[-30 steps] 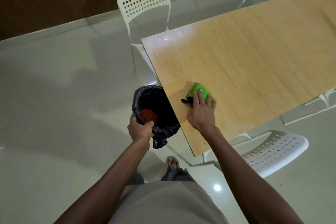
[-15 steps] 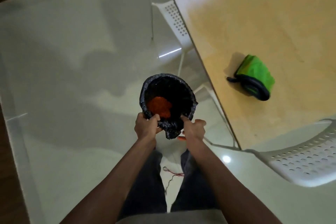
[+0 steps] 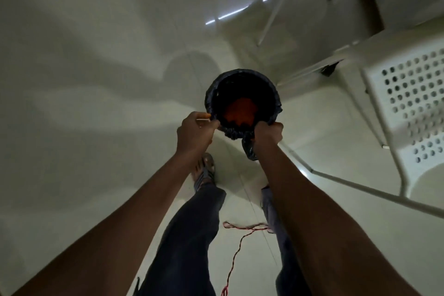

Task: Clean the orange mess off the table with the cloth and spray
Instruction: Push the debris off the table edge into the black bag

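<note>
A small bin lined with a black bag [image 3: 242, 79] is low over the pale floor in the middle of the view. Orange mess [image 3: 239, 111] lies inside it. My left hand [image 3: 195, 131] grips the bag's near rim on the left side. My right hand [image 3: 268, 133] grips the near rim on the right, with a fold of bag hanging below it. The cloth, the spray and the tabletop are out of view.
A white perforated chair [image 3: 408, 103] stands at the right, its legs running across the floor. White table legs [image 3: 271, 19] rise at the upper right. A thin red cord [image 3: 236, 252] lies on the floor between my feet.
My right hand left the green cloth on the table and took the bin bag's rim. The view swung down from the table to the floor, and the bin sank lower.
</note>
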